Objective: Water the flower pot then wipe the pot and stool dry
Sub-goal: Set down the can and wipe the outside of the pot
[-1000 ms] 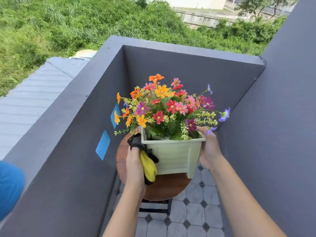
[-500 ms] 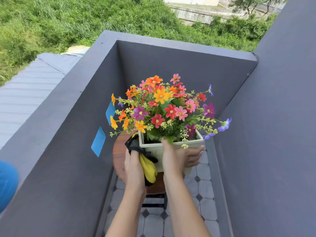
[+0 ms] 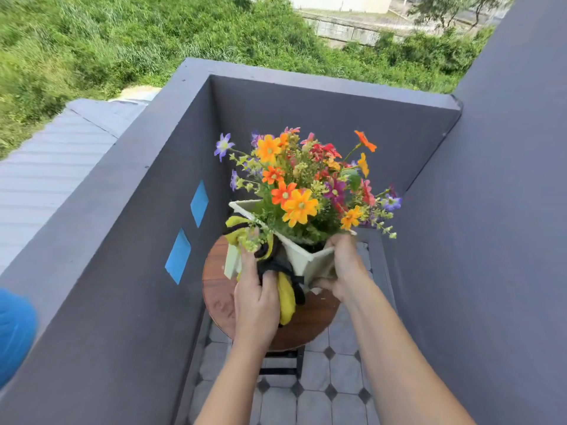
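Observation:
A pale green square flower pot [image 3: 302, 259] full of colourful flowers [image 3: 302, 185] is over a round brown wooden stool [image 3: 216, 285], one corner turned toward me. My left hand [image 3: 256, 297] presses a yellow and black cloth [image 3: 285, 297] against the pot's left side. My right hand [image 3: 345, 268] grips the pot's near right corner at the rim. Whether the pot touches the stool is hidden by my hands.
Dark grey balcony walls [image 3: 129, 228] close in on the left, back and right. Two blue tape patches [image 3: 178, 256] are on the left wall. A tiled floor [image 3: 319, 394] lies below the stool. A blue object [image 3: 13, 329] sits at the left edge.
The pot has been rotated so a corner now faces me. My right hand shifted from the front face to the near right corner; the cloth hand moved along the left side.

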